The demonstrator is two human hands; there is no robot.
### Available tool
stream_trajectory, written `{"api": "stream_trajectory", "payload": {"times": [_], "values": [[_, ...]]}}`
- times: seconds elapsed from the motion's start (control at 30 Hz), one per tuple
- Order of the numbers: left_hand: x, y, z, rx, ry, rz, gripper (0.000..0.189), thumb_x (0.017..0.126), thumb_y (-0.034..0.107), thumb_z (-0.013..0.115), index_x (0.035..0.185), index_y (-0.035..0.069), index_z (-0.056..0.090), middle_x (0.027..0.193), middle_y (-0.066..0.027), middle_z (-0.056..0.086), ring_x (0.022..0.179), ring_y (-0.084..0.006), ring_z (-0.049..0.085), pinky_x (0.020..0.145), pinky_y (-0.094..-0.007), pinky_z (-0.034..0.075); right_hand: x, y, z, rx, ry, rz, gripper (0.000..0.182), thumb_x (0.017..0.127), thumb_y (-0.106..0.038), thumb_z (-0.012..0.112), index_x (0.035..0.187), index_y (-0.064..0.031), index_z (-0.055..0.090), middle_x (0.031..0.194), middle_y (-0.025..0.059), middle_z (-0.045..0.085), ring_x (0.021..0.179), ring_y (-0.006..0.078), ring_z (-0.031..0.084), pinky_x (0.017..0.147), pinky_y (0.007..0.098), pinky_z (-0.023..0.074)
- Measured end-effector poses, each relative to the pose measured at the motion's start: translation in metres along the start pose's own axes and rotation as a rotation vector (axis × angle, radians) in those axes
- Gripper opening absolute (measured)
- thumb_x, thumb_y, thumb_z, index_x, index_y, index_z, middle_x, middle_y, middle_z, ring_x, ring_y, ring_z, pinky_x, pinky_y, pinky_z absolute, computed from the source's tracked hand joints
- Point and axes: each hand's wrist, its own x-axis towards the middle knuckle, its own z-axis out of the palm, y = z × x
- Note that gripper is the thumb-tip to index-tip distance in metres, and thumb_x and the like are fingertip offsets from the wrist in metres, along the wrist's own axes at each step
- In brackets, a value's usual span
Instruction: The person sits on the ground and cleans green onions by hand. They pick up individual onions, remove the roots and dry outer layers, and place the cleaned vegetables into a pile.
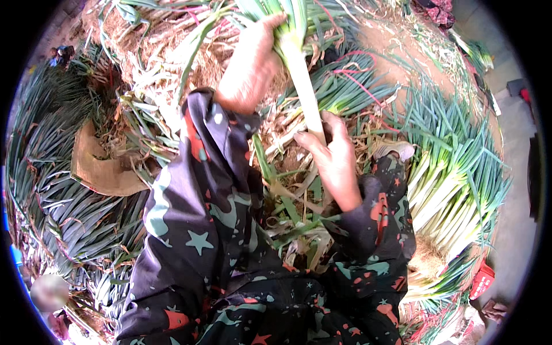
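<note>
A long green onion with a white shaft (302,82) and green leaves slants down before me. My left hand (254,60) is closed around it where the leaves begin, at the top. Lower down, my right hand (331,151) grips the bottom end of the white shaft between thumb and fingers; the root tip is hidden. Beneath my hands lie dry peelings, loose leaves and root fibres. Behind the shaft rests a bundle of green onions (353,84) with pink string over it.
On the right is a pile of cleaned green onions (444,185). Untrimmed ones with rooty ends (159,56) lie at the upper left, dark-leaved ones (82,224) at the left. A cardboard piece (103,174) and a red packet (482,281) lie at the sides. A person's blurred head shows lower left.
</note>
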Motion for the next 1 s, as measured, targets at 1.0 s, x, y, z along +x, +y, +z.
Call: {"api": "stream_trajectory", "payload": {"times": [1.0], "values": [[-0.026,-0.05,0.016,-0.18,-0.416,-0.287,0.03,0.082,0.019,0.065,0.101,-0.002,0.055,0.084,-0.0163,0.061,0.073,-0.0284,0.062,0.077,-0.0442,0.052,0.048,-0.033,-0.028,0.516,0.071,-0.052,0.037,0.078,0.003,0.066,0.113,0.0053,0.053,0.097,0.0076,0.061,0.085,0.0108,0.057,0.077,0.0234,0.0463]]}}
